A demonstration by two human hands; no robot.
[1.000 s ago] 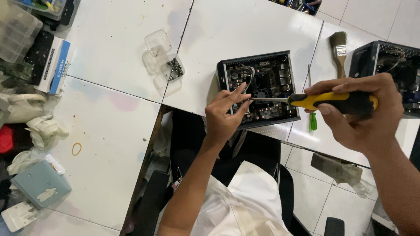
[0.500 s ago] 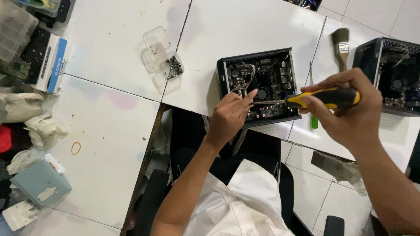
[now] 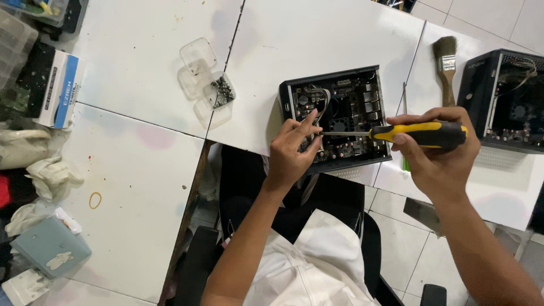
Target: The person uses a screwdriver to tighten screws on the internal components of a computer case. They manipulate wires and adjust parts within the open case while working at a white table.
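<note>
The right hand is gripping a yellow-handled screwdriver shut, its tip inside the open computer case at twelve o'clock; the left hand is seemingly pinching a screw, which could be dropping among boards.

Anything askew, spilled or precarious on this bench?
Yes: the open black case overhangs the near edge of the white table while the left hand steadies it and the right hand works a yellow-handled screwdriver inside. Loose screws sit in an open clear plastic tray. Nothing looks spilled.
</note>
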